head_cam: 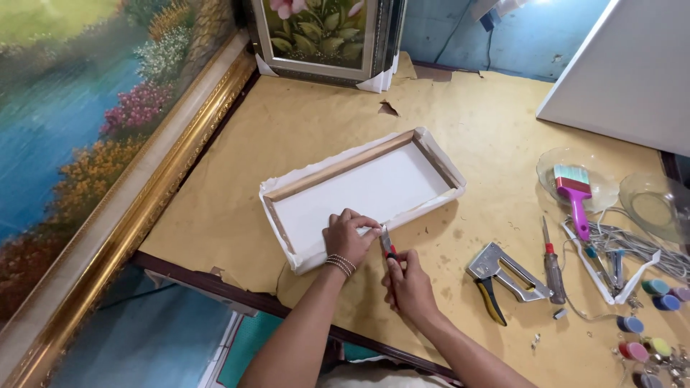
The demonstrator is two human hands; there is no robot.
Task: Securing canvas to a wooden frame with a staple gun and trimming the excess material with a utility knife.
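Basically, head view: a stretched canvas (363, 195) lies back side up on the yellow-brown table (489, 129), wooden stretcher bars showing, white cloth already folded over all four sides. The left hand (346, 236) presses flat on the near edge, fingers curled down and pinching the loose cloth flap just left of the blade. The right hand (408, 284) is closed around a small red-handled cutter (388, 246), its tip touching the cloth right beside the left fingertips. Judging from this, the wrapping looks mostly done; trimming of spare cloth along the near edge is in hand, and the near-left corner still looks bunched and ragged

To the right of the right hand's fingers, near, lies a staple gun (499, 276), then a screwdriver (552, 264). Farther right, well apart: a pink-handled brush (575, 197) on a clear plate (605, 188), a tangle of cord (632, 241), small paint pots (658, 302). Far left of the left fingers stands a large gilt-framed landscape painting (93, 144); beyond the canvas, a framed flower painting (323, 36). Nothing lies between the hands and the cut line; the left fingertips sit very close to the blade, a possible risk
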